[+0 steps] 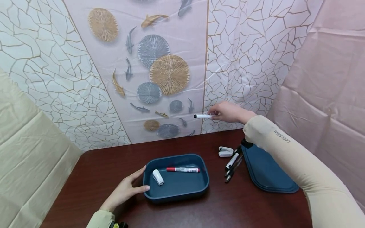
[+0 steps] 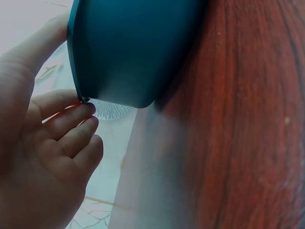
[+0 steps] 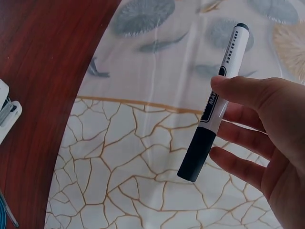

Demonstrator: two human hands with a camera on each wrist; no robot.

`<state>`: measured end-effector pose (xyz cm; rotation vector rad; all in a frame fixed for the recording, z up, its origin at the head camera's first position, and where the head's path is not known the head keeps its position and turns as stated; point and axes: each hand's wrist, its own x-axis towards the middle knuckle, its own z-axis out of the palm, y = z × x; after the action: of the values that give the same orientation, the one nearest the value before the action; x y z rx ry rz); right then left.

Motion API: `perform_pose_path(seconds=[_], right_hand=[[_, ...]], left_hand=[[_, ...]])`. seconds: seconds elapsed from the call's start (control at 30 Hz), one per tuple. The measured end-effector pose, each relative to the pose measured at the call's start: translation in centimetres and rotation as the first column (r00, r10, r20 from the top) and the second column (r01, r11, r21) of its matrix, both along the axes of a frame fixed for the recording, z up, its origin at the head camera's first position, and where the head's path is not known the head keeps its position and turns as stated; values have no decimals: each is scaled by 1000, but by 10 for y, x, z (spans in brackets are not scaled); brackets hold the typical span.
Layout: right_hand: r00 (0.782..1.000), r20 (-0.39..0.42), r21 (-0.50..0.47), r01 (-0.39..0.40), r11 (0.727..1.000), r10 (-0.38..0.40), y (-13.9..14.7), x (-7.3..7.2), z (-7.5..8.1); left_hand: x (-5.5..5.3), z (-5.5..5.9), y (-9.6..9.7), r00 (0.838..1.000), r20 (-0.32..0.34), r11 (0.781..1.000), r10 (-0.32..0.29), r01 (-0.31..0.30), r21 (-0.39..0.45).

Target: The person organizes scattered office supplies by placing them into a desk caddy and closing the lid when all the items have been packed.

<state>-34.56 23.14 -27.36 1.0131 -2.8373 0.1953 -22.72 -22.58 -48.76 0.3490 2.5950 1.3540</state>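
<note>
Right hand [image 1: 229, 111] pinches a marker [image 1: 203, 116]; left hand [image 1: 124, 189] touches blue tray [image 1: 182, 186]

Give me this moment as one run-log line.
right hand: holds black-capped marker, raised | left hand: touches blue tray | in tray: red-capped marker, white object

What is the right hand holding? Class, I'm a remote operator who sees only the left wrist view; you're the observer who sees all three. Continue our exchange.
Observer: The right hand holds a white marker with a black cap.
Operator: I see only the outside of the blue tray. Is a marker inside?
Observer: Yes, a red-capped marker.
Operator: What lies on the table just right of the tray?
Observer: A cluster of pens.
</note>
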Motion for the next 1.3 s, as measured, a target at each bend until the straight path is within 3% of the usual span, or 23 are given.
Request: perform_pose_path(seconds=[0.77, 1.13, 1.3], right_hand=[[997, 25, -7, -75, 997, 75, -23, 15, -6], [985, -5, 0, -174, 985, 174, -36, 23, -6], [984, 10, 0, -176, 984, 176, -43, 25, -6]], left_hand=[[1, 2, 1, 1000, -2, 1000, -4, 4, -6], [1, 1, 0, 1000, -2, 1000, -5, 5, -3], [2, 2, 0, 1000, -8, 1000, -5, 5, -3]])
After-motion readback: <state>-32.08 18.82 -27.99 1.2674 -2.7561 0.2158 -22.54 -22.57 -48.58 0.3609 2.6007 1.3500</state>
